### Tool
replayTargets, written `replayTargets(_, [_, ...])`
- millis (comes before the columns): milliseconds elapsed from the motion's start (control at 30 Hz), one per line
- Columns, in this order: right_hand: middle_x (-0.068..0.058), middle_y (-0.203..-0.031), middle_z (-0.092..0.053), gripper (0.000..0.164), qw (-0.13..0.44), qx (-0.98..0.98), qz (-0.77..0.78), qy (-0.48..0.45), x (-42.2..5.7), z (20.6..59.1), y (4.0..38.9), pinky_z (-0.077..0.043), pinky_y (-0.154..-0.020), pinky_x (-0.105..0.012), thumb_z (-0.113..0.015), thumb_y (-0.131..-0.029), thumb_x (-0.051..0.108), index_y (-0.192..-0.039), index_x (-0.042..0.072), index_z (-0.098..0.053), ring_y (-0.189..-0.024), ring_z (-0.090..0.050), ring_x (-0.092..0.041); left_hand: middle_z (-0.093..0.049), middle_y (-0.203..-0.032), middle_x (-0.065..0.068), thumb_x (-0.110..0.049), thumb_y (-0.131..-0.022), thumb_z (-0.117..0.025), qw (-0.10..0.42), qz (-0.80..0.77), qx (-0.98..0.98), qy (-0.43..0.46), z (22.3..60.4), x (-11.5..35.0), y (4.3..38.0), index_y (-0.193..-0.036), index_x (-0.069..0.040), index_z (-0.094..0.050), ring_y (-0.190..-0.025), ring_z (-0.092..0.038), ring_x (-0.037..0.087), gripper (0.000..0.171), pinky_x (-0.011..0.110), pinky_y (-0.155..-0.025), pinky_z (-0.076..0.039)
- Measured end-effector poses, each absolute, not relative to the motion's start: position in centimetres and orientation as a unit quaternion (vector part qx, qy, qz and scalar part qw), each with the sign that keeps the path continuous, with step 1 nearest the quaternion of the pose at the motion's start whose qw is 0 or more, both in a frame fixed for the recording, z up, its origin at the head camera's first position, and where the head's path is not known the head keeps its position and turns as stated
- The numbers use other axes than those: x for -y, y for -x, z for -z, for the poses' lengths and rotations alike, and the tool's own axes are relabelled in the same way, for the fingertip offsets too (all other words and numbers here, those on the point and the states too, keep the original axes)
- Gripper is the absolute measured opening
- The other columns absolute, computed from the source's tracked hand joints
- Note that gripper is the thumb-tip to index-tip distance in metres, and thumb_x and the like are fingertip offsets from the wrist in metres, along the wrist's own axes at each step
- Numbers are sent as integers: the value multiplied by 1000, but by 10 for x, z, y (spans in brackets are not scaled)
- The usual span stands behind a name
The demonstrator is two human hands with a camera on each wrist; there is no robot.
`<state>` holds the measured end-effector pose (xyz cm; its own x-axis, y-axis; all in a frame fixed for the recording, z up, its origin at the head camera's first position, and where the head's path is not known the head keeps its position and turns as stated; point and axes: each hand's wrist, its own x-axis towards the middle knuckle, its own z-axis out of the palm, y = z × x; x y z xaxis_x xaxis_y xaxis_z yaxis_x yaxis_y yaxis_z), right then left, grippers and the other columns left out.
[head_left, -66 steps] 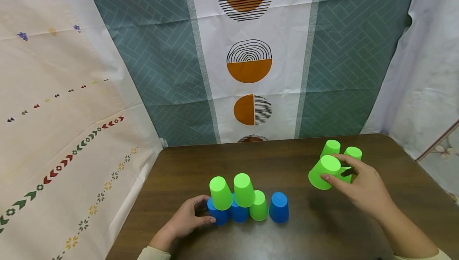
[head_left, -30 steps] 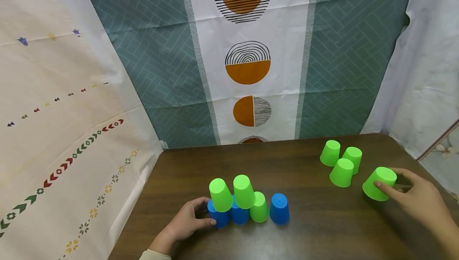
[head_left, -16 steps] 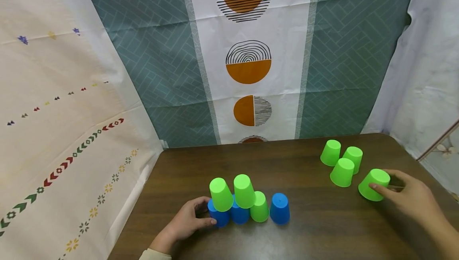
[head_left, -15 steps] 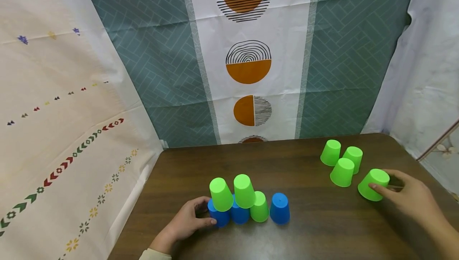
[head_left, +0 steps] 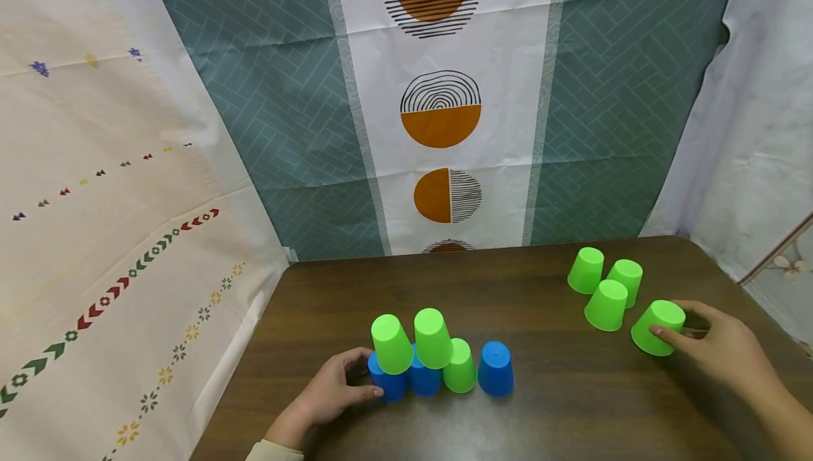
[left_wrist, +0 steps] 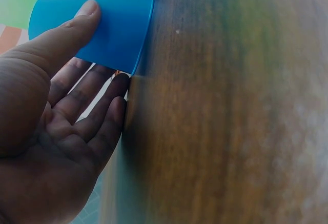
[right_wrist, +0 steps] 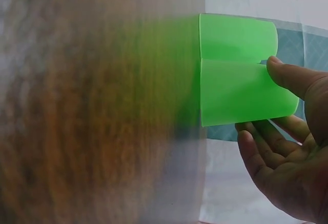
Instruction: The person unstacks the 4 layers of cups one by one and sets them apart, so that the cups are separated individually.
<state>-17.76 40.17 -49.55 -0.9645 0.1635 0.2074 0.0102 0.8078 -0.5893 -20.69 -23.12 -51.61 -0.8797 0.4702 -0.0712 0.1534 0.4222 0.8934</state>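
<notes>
My left hand (head_left: 330,389) grips the left end blue cup (head_left: 389,385), upside down, with the thumb (left_wrist: 87,19) on its near side and fingers behind it. A middle blue cup (head_left: 423,382) stands beside it. Two upside-down green cups sit on top, one left (head_left: 392,345) and one right (head_left: 432,338). A lower green cup (head_left: 460,370) and a right-hand blue cup (head_left: 496,370) continue the bottom row, with a small gap before the blue one. At the right, my right hand (head_left: 724,344) holds another upside-down green cup (head_left: 657,328) between thumb and fingers, its rim at the tabletop.
Three upside-down green cups, a rear one (head_left: 586,270), a right one (head_left: 627,282) and a front one (head_left: 606,306), stand close together just left of the right hand. The brown table (head_left: 356,291) meets a patterned cloth (head_left: 444,157) behind and a pale cloth at the left.
My right hand has carried its green cup from left of the green group to the group's right and lowered it, then edged slightly left. The left hand has stayed on the blue cup.
</notes>
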Motion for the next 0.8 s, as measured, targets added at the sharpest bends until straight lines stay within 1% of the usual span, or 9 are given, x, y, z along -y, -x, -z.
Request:
replayTargets(100, [-35, -122, -67, 70, 119, 943, -308, 45, -401, 497, 179, -55, -68, -53, -85, -88, 44, -137, 0, -62, -83, -75, -25, -68, -134, 7, -22, -91, -85, 156, -505, -828, -189, 517, 231, 207, -136, -7, -62, -129, -61, 33, 53, 58, -108, -48])
replayTargets(167, [-37, -124, -65, 71, 116, 943, -309, 45, -401, 497, 180, -54, -69, -58, -85, -89, 44, -138, -1, -61, -88, -75, -39, -68, -133, 6, -23, -91, -85, 154, -502, -829, -191, 517, 232, 207, -135, -8, -62, -129, -62, 32, 52, 57, -109, -48])
replayTargets(233, [-38, -126, -64, 72, 113, 943, -311, 44, -401, 498, 181, -54, -70, -62, -84, -89, 45, -139, -2, -60, -92, -74, -47, -68, -133, 5, -24, -91, -85, 152, -496, -833, -191, 518, 232, 207, -134, -9, -63, -129, -62, 31, 51, 56, -109, -48])
replayTargets(333, [-39, -125, -64, 73, 109, 943, -310, 46, -401, 498, 181, -54, -71, -63, -84, -90, 45, -139, -3, -59, -94, -72, -50, -69, -132, 3, -27, -91, -85, 151, -488, -838, -192, 518, 232, 208, -134, -10, -64, -128, -62, 29, 50, 56, -109, -48])
replayTargets(533, [-38, -121, -66, 71, 118, 944, -305, 43, -402, 499, 182, -53, -71, -63, -84, -89, 45, -137, -2, -61, -92, -73, -46, -69, -131, 2, -28, -91, -85, 147, -483, -840, -198, 518, 232, 207, -133, -11, -65, -128, -63, 29, 50, 56, -108, -49])
replayTargets(600, [-38, -120, -66, 72, 119, 944, -304, 43, -401, 499, 182, -53, -71, -63, -84, -89, 45, -137, -3, -61, -92, -73, -45, -69, -131, 2, -28, -91, -85, 147, -483, -840, -198, 519, 232, 208, -133, -12, -65, -127, -63, 29, 50, 55, -108, -49])
replayTargets(667, [-38, -120, -66, 71, 121, 945, -301, 43, -401, 499, 182, -53, -69, -60, -85, -89, 45, -136, -3, -61, -91, -73, -42, -69, -130, 0, -29, -91, -85, 150, -484, -840, -195, 519, 233, 208, -133, -13, -65, -128, -63, 27, 50, 53, -109, -49])
replayTargets(800, [-36, -118, -68, 70, 127, 946, -296, 41, -401, 501, 183, -52, -70, -60, -85, -88, 45, -134, -3, -63, -95, -70, -44, -69, -130, 1, -28, -90, -86, 151, -487, -838, -195, 519, 232, 207, -133, -12, -65, -127, -63, 27, 50, 53, -109, -49])
